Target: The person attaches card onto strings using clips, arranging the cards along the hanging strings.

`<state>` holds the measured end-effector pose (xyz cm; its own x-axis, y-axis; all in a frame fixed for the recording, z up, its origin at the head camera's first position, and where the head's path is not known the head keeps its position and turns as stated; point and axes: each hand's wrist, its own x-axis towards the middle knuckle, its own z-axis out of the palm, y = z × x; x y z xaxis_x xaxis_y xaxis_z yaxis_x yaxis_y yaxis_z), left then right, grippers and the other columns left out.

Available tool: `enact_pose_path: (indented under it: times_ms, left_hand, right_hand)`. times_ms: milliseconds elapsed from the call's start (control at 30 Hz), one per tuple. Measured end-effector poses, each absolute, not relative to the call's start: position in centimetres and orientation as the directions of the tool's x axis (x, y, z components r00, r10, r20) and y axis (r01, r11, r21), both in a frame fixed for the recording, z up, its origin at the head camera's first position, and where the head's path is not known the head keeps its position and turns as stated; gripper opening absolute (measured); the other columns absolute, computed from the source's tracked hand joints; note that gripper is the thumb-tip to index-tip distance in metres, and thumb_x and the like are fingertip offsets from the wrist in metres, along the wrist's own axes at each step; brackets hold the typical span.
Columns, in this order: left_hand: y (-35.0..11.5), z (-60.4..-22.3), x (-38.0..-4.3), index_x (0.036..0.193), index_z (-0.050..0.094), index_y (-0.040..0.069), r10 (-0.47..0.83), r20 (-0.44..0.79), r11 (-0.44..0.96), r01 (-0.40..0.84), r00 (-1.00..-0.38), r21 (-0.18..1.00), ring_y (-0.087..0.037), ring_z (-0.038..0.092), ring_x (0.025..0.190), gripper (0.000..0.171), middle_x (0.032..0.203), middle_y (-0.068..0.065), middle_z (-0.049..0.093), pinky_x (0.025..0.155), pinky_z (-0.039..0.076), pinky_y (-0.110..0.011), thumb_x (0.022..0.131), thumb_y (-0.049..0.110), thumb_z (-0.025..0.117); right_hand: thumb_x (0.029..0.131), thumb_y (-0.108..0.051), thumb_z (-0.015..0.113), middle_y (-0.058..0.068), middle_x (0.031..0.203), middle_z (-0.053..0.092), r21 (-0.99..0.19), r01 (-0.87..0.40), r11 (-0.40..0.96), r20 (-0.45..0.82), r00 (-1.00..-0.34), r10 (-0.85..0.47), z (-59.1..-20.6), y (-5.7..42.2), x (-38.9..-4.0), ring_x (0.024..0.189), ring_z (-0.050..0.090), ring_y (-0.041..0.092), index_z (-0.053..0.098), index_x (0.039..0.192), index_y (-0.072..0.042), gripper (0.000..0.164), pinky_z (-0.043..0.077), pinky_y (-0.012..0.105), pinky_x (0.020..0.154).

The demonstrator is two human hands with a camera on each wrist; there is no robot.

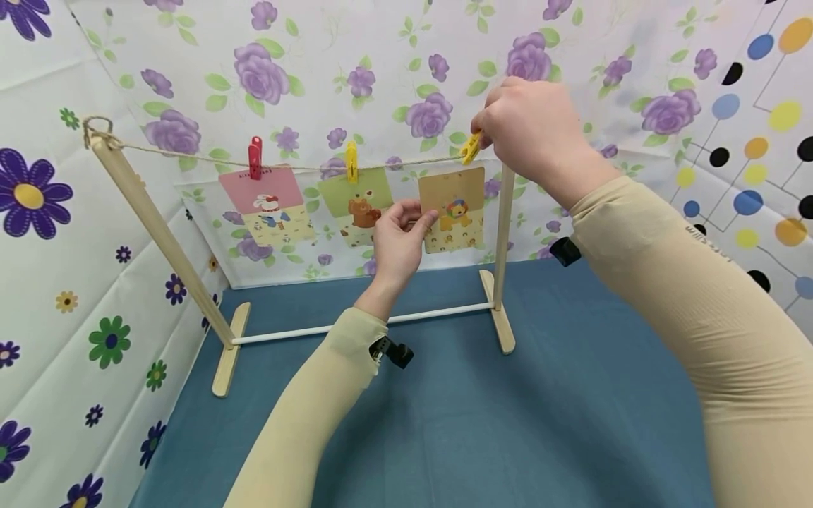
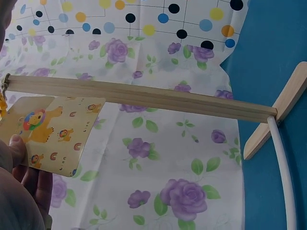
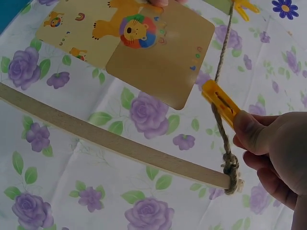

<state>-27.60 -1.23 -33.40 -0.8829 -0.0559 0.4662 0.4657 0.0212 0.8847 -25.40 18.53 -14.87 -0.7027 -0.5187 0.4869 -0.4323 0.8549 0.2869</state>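
Observation:
In the head view my left hand [image 1: 400,240] pinches the left edge of a tan lion card [image 1: 452,212] between thumb and fingers. The card hangs upright just below the twine line [image 1: 406,163]. Above its upper right corner, my right hand [image 1: 533,127] pinches a yellow clothespin [image 1: 471,148] at the twine, near the right post. The right wrist view shows this clothespin [image 3: 220,103] overlapping the twine, apart from the card's corner. A red clothespin [image 1: 255,158] holds a pink rabbit card [image 1: 267,204], and another yellow clothespin [image 1: 352,162] holds a green bear card [image 1: 346,194].
The twine runs between two wooden posts, the left post [image 1: 161,240] and the right post [image 1: 504,240]. A white rod [image 1: 438,314] joins their feet on the blue cloth [image 1: 457,423]. Flowered sheets [image 1: 356,42] stand behind and beside the frame.

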Motion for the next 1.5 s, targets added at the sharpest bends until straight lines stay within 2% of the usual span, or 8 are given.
enact_pose_path:
  times_ms: [133,267,767,1500]
  left_hand:
    - [-1.21,-33.48,-27.64,0.111,0.074,0.002,-0.055,0.464,0.031,0.463,-0.884,0.886,-0.018,0.074,0.095,0.02,0.101,-0.011,0.079,0.077,0.057,-0.027,0.097,0.015,0.081]
    - [-1.15,-33.46,-27.62,0.111,0.075,0.003,-0.05,0.464,0.039,0.462,-0.885,0.886,-0.019,0.074,0.093,0.019,0.101,-0.011,0.079,0.076,0.056,-0.027,0.098,0.015,0.081]
    - [-0.96,-33.3,-27.8,0.111,0.074,0.0,-0.055,0.508,0.059,0.505,-0.86,0.861,-0.02,0.075,0.092,0.021,0.1,-0.013,0.079,0.076,0.057,-0.026,0.098,0.014,0.081]
    - [-0.95,-32.5,-27.5,0.111,0.074,0.002,-0.072,0.507,0.085,0.501,-0.859,0.861,-0.022,0.074,0.092,0.022,0.1,-0.012,0.078,0.075,0.056,-0.027,0.097,0.017,0.081]
  right_hand:
    - [0.093,0.002,0.081,0.016,0.107,0.077,0.35,-0.44,0.827,0.457,-0.69,-0.56,-14.8,18.22,-25.25,0.108,0.067,0.036,0.084,0.108,-0.004,0.017,0.058,0.052,0.087]
    - [0.093,-0.001,0.082,0.017,0.108,0.077,0.366,-0.447,0.816,0.441,-0.689,-0.575,-14.68,17.92,-25.21,0.107,0.067,0.036,0.084,0.109,-0.003,0.017,0.058,0.052,0.089]
    - [0.099,-0.006,0.076,0.016,0.109,0.076,0.283,-0.455,0.844,0.42,-0.732,-0.536,-14.58,18.3,-25.39,0.112,0.067,0.036,0.083,0.113,-0.005,0.016,0.058,0.056,0.087]
    - [0.096,-0.008,0.079,0.014,0.112,0.078,0.27,-0.453,0.85,0.405,-0.747,-0.527,-14.6,18.23,-25.54,0.113,0.067,0.037,0.083,0.116,-0.007,0.02,0.059,0.055,0.083]
